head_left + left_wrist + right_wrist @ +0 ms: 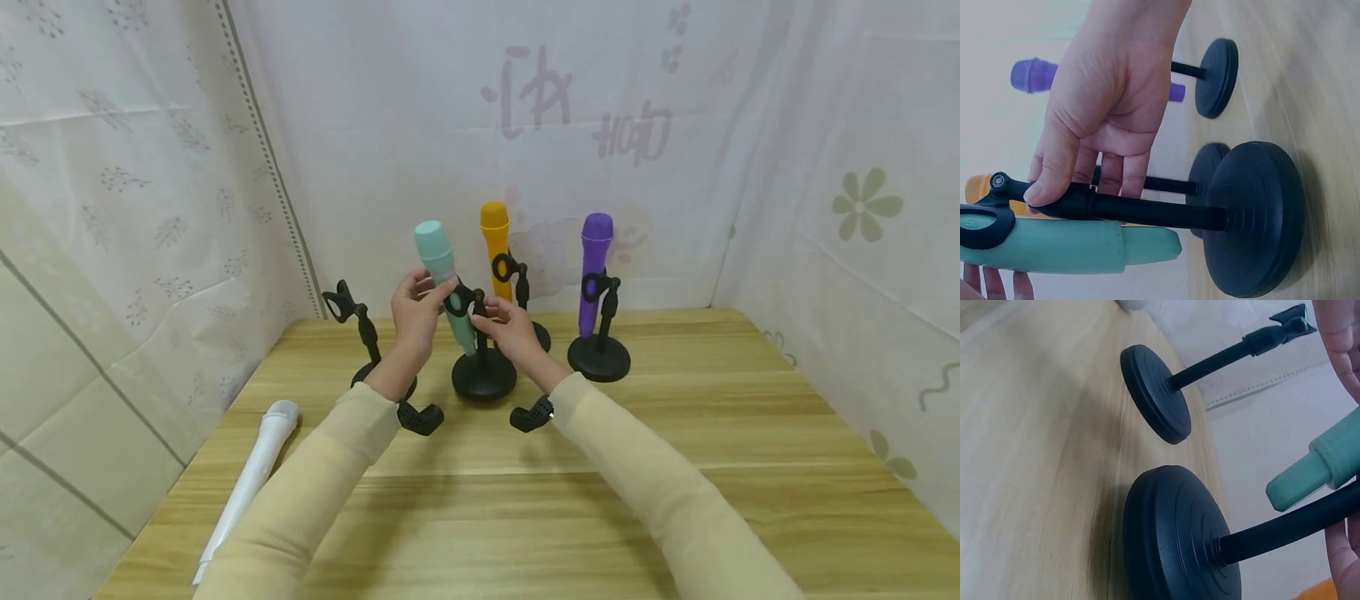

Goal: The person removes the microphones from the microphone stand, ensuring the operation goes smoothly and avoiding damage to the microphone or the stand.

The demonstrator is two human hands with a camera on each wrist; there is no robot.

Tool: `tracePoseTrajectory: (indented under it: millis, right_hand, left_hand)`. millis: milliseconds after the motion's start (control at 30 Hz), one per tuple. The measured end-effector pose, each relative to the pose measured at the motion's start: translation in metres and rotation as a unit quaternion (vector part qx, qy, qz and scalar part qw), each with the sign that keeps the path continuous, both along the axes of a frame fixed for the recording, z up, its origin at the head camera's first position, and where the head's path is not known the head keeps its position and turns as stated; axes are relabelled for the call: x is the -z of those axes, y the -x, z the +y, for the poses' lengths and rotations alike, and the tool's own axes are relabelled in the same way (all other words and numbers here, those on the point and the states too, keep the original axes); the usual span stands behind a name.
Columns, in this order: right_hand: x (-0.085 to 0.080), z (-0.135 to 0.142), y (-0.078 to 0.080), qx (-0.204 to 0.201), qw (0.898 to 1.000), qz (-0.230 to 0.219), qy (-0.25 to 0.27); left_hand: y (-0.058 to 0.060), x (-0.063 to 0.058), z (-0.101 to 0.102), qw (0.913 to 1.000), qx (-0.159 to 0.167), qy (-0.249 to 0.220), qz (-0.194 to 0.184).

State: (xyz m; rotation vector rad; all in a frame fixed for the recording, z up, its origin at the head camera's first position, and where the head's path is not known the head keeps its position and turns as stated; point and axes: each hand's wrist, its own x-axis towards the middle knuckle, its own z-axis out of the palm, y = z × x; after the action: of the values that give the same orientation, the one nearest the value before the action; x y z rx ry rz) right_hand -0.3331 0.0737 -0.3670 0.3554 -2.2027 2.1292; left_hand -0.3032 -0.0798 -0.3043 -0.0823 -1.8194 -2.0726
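A mint-green microphone (pixel 433 243) leans in the clip of a black microphone stand (pixel 483 379) at the middle of the table. My left hand (pixel 415 315) holds the microphone's body from the left, thumb across its front. From the right, my right hand (pixel 517 332) grips the stand's upper post just below the clip. In the left wrist view, the right thumb presses on the post (pixel 1072 199) and the fingers pass behind it. The microphone's narrow lower end (pixel 1297 481) hangs beside the post in the right wrist view.
Behind stand an orange microphone (pixel 494 218) and, to the right, a purple microphone (pixel 597 233), each in a black stand. Another stand (pixel 367 329) at the left has a bare clip. A white microphone (pixel 251 475) lies at the table's left. Patterned cloth (pixel 420 100) hangs behind.
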Motion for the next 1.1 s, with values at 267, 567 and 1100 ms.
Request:
tracePoseTrajectory:
  millis: [267,567,1100]
  right_hand:
    - [-0.003,0.016,-0.017,0.012,1.000,-0.015,-0.008]
    - [-0.005,0.029,-0.041,0.002,1.000,-0.018,0.021]
    - [-0.007,0.049,-0.085,0.027,0.999,-0.013,-0.028]
  left_hand:
    - [-0.013,-0.005,0.008,0.9991,0.039,-0.007,-0.013]
    - [-0.028,-0.007,0.015,0.9968,0.078,-0.008,-0.019]
    - [-0.054,-0.007,0.023,0.9902,0.136,0.006,-0.031]
